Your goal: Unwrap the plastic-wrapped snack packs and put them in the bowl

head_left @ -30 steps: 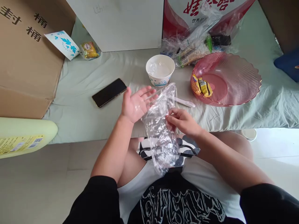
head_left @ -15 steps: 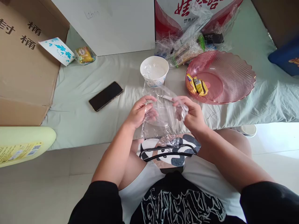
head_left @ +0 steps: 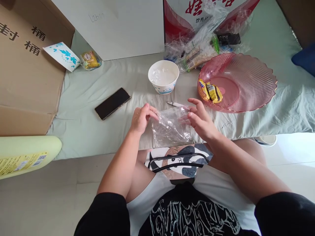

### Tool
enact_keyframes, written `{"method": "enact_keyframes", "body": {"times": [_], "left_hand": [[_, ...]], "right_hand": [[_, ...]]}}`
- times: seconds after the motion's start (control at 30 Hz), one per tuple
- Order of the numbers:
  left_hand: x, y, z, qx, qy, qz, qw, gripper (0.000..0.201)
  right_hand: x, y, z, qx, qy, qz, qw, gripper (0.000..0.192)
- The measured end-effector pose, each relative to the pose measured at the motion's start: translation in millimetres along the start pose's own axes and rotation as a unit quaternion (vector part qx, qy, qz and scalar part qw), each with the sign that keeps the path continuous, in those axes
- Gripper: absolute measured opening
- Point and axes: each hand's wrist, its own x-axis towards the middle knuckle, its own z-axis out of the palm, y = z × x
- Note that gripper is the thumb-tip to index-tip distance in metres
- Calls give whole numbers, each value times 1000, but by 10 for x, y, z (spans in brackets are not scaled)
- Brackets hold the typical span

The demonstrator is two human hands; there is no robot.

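The left hand (head_left: 141, 121) reaches its fingers to the left edge of a clear, crinkled plastic film (head_left: 171, 127); whether it pinches I cannot tell. The right hand (head_left: 203, 123) has thumb and forefinger apart, other fingers at the film's right side (its grip is unclear too). The film spans between them near the pale green cloth's (head_left: 81, 131) front edge. Being thin, it could cling, tear under uneven pulling, or snag the slim whitish utensil (head_left: 173, 104) just beyond, below the white paper bowl (head_left: 164, 89).
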Motion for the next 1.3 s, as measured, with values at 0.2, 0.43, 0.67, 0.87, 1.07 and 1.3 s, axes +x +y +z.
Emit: {"method": "enact_keyframes", "body": {"times": [0.2,0.43,0.67,0.87,1.07,1.3], "left_hand": [[-9,91,17,-51,-4,-24,998,35],[-16,145,16,-146,-108,-243,953,60],[-7,123,35,-156,-77,-233,957,50],[-45,139,29,-81,-102,-253,959,48],[-18,227,-1,-165,-78,-199,963,25],[3,123,-16,-35,-75,-115,990,24]], "right_hand": [[-8,-113,59,-17,1,3,1000,65],[-6,-143,90,46,68,-53,995,61],[22,-130,76,-28,1,4,1000,32],[16,-156,85,-12,16,20,1000,35],[-3,-183,30,36,12,18,999,23],[18,-130,-5,-14,31,16,999,34]]}}
